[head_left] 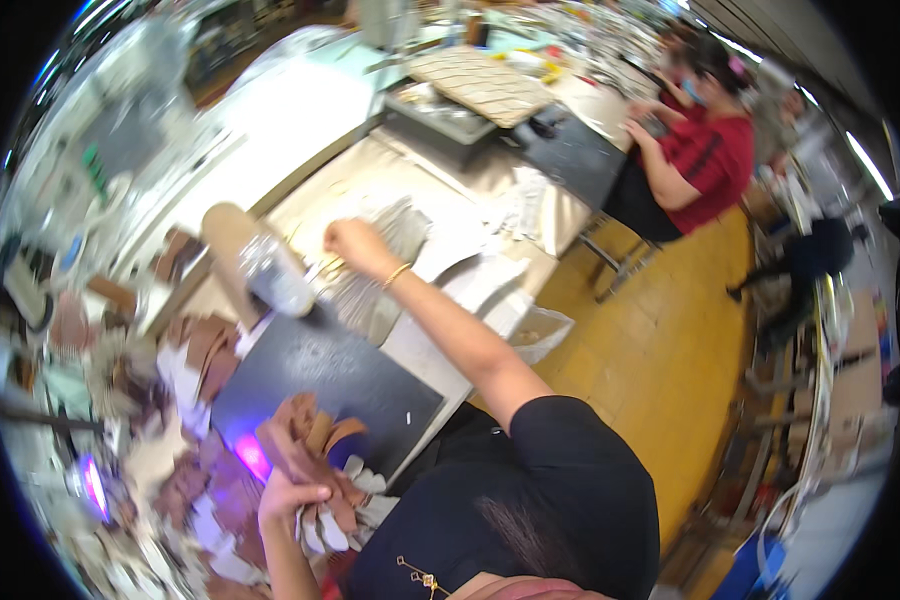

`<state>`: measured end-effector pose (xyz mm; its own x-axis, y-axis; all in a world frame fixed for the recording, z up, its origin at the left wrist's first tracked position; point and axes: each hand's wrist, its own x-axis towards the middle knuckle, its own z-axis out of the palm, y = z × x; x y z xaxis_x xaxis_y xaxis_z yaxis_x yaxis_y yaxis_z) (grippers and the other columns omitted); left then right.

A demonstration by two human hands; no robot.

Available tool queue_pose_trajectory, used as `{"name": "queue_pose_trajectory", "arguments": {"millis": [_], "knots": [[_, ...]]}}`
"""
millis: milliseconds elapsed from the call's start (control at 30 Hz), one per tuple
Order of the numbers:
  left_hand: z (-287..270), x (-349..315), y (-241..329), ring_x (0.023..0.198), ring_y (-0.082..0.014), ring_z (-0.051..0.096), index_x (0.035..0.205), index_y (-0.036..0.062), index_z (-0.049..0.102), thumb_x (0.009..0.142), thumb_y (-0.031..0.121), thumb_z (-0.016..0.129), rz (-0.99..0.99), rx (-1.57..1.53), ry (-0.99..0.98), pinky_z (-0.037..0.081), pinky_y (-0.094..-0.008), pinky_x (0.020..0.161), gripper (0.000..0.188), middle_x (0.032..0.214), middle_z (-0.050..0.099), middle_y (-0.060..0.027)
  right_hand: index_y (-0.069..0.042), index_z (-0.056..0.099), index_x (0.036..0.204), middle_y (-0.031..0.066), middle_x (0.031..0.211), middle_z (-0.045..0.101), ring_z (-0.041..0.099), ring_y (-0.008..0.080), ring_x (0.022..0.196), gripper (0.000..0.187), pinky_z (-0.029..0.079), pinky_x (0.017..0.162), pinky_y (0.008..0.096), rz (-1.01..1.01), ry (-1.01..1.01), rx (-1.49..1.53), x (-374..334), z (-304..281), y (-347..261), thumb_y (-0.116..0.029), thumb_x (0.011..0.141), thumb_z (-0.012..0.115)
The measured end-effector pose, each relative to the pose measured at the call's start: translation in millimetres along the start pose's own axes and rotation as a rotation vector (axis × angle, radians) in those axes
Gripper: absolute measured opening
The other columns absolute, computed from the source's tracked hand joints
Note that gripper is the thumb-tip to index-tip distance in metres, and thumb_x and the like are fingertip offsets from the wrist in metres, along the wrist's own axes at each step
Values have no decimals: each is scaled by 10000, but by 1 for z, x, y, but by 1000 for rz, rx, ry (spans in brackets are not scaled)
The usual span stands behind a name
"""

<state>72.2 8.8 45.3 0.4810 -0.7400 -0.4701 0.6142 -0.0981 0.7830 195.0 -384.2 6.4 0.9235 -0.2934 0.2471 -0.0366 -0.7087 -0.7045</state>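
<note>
My left hand [282, 492], low in the view, is closed around a loose bunch of brown leather-like pieces [315, 440] with pale undersides. The bunch fans out above the edge of a dark grey mat [320, 365]. My right arm reaches forward across the table. At its end my right hand [360, 247], with a gold bracelet on the wrist, has its fingers curled together. It is next to stacked thin grey-white pieces [402, 228]; whatever is between those fingers cannot be made out.
A brown cardboard roll [232, 238] and a clear plastic-wrapped item [275, 278] lie beyond the mat. Brown and white scraps [205, 490] pile up at left under purple light. A grey tray [435, 125] stands farther back. A seated person in red [705, 160] works at right, beside a yellow floor [630, 340].
</note>
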Motion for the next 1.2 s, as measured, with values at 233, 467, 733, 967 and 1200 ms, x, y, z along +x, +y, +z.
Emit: {"name": "queue_pose_trajectory", "arguments": {"millis": [233,467,733,967,1200], "knots": [[-2,0,24,847,-272,672,1150,-61,520,573,-61,763,-53,60,108,553,-374,786,626,956,656,-131,-51,698,911,133,940,616,584,287,966,210,471,863,384,-10,128,-94,-23,-35,-19,-225,796,726],[43,17,52,849,-320,677,1208,-70,480,648,22,705,-112,183,92,551,-404,787,611,965,668,-198,-54,615,905,103,950,563,562,286,946,276,468,818,383,-432,21,405,-127,-76,-121,-275,795,739],[82,24,57,856,-338,684,1230,-88,446,694,-22,658,-57,116,-65,564,-405,783,580,975,660,-248,-64,641,923,99,965,587,591,280,941,321,478,820,375,-600,-58,237,-152,-149,-152,-319,765,756],[67,13,57,819,-369,676,1118,-115,481,715,47,659,-129,121,-91,556,-453,784,469,892,658,-308,-52,499,1345,152,1289,562,551,260,1177,581,457,972,361,-22,-28,-246,-247,-341,-44,-249,843,716],[47,24,33,697,-272,669,1142,-51,489,746,91,675,-76,12,-39,556,-337,604,460,853,660,-189,-45,562,1146,135,1000,600,612,273,903,307,505,742,380,786,2126,-764,-559,-429,97,-263,932,566]]}}
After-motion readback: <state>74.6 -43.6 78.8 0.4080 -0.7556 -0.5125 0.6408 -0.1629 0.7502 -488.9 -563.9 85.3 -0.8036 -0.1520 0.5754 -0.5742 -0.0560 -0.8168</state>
